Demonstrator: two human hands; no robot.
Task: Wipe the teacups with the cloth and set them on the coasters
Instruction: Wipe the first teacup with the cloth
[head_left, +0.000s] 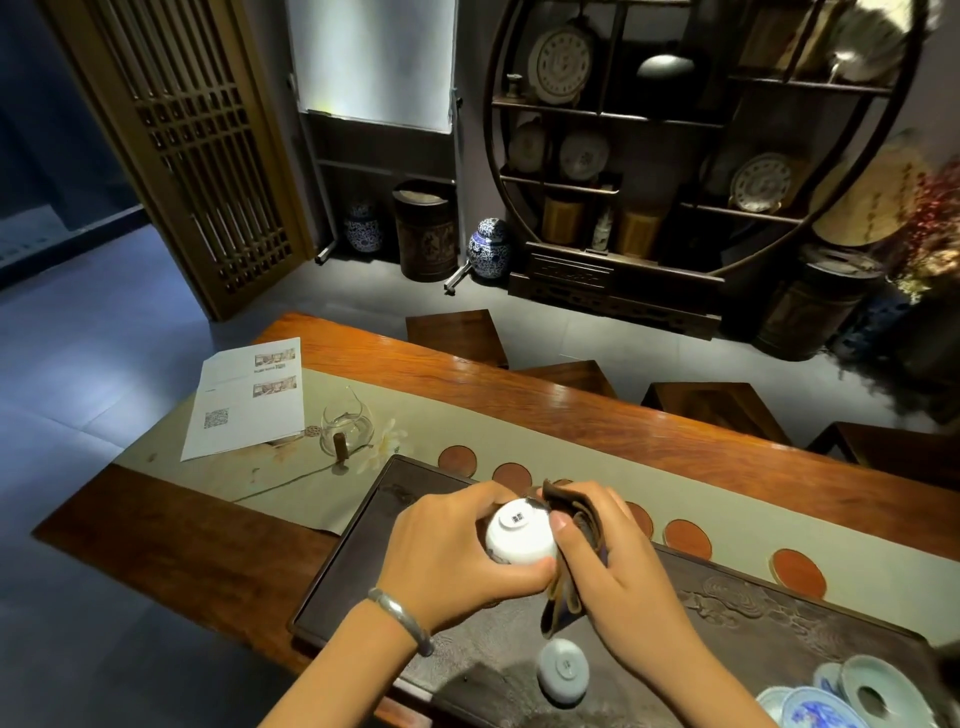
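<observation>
Flanking the tray (363, 535): coasters (687, 539), glass pitcher (347, 429).

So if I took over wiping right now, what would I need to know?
Left hand holds a white teacup, its base facing you. Right hand holds the brown cloth against it. Another teacup sits upside down on the dark tea tray. The round coasters on the table runner that show are all bare. Left: finish wiping this cup, set it on a coaster, then do the other.
</observation>
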